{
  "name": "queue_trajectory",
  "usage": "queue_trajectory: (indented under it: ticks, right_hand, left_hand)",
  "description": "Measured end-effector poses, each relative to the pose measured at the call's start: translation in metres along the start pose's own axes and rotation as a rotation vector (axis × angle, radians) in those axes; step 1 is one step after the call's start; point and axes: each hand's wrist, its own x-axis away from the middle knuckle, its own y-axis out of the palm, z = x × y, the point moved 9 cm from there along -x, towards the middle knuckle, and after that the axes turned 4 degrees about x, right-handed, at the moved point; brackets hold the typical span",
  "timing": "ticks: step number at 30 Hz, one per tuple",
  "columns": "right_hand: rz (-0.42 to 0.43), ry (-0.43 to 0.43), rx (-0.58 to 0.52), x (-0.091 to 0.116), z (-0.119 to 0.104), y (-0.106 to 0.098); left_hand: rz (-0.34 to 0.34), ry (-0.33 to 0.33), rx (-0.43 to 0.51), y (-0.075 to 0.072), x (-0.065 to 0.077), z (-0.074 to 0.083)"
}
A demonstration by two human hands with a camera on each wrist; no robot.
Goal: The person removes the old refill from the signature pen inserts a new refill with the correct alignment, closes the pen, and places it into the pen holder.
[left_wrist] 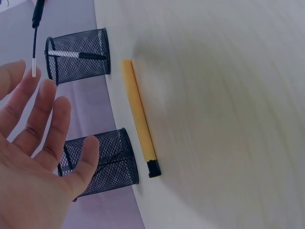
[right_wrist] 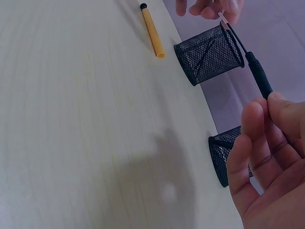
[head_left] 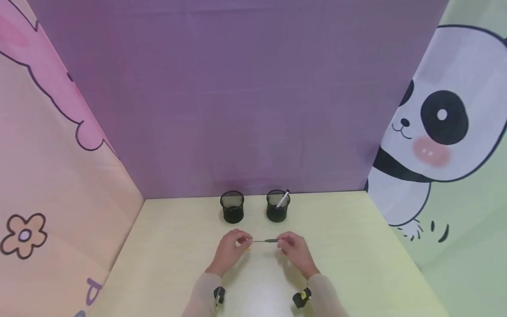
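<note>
My right hand [head_left: 295,251] pinches the black handle of a small screwdriver [right_wrist: 259,74] between thumb and fingers. Its thin shaft points left and ends in a pale, translucent tip. Beside that tip is my left hand [left_wrist: 43,157], its fingers spread and loosely bent. In the left wrist view the whole tip shows in front of the index fingertip, with the thumb apart from it. Below the hands a yellow tube [left_wrist: 139,114] with a black end lies on the table; in the head view the left hand mostly hides it.
Two black mesh cups stand near the table's back edge. The left cup [head_left: 232,213] is behind my left hand; the right cup [head_left: 276,213] holds a white and black pen [head_left: 283,199]. A purple cloth wall [head_left: 253,110] rises behind the pale wooden table [head_left: 166,264].
</note>
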Motion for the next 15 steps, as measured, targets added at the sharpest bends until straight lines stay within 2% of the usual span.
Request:
queue_trajectory:
  ticks: [6,15]
  right_hand:
    - [-0.001,0.007,0.008,0.0004,-0.0022,-0.0004]
    - [-0.006,-0.009,0.009,0.0019,-0.0084,0.0]
  left_hand:
    - [-0.027,-0.031,0.017,0.003,0.0014,0.0015]
    - [-0.044,-0.038,0.022,0.0049,0.0019,0.0019]
